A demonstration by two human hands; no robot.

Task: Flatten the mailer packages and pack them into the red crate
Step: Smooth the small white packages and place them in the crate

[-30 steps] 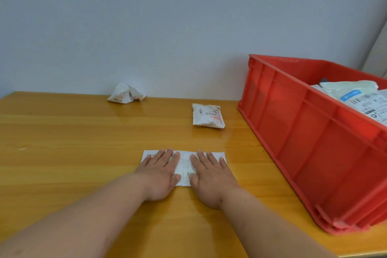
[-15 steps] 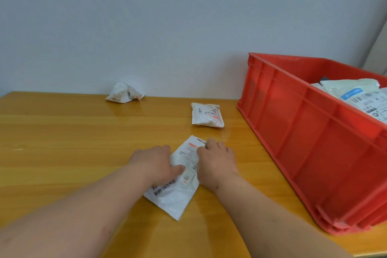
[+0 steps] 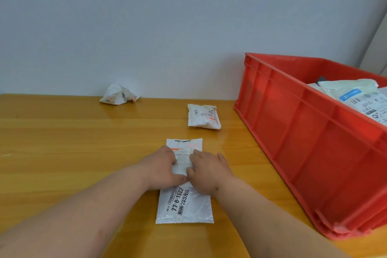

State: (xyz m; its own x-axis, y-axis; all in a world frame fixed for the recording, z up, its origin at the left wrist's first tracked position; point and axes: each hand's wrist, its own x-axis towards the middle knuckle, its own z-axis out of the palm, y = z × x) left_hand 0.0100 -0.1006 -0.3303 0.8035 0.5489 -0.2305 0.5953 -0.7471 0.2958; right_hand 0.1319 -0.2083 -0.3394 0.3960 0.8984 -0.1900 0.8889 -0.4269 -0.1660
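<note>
- White plastic, long and rectangular, with black barcodes and large printed digits: this flat mailer package (image 3: 185,203) lies lengthwise on the glossy yellow wooden table (image 3: 62,153), its near end toward the person and its far end pointing at the wall.
- The left hand (image 3: 162,166) rests on the package's middle from the left side, fingers bent over the label area and thumb laid across the plastic (the fingertips themselves are hidden, so whether it pinches or only presses cannot be told).
- The right hand (image 3: 206,170) sits just beside it, the two hands touching; its fingers are curled down onto the same package, and a small bunched fold of white plastic shows between the hands, which suggests a grip on the film.
- Both bare forearms reach in from the bottom edge.
- A second white padded mailer with a red-trimmed label (image 3: 204,119) lies farther back on the table, puffy, well apart from the hands and near the crate.
- A crumpled white mailer bag (image 3: 119,97) sits at the table's far edge, against the pale grey wall (image 3: 146,27).
- The large red ribbed plastic crate (image 3: 303,132) stands on the table's right side, just beside the padded mailer's area and apart from the held package.
- Inside the crate lie several white labelled packages (image 3: 356,96) (one carries a blue tag), stacked toward its far right.
</note>
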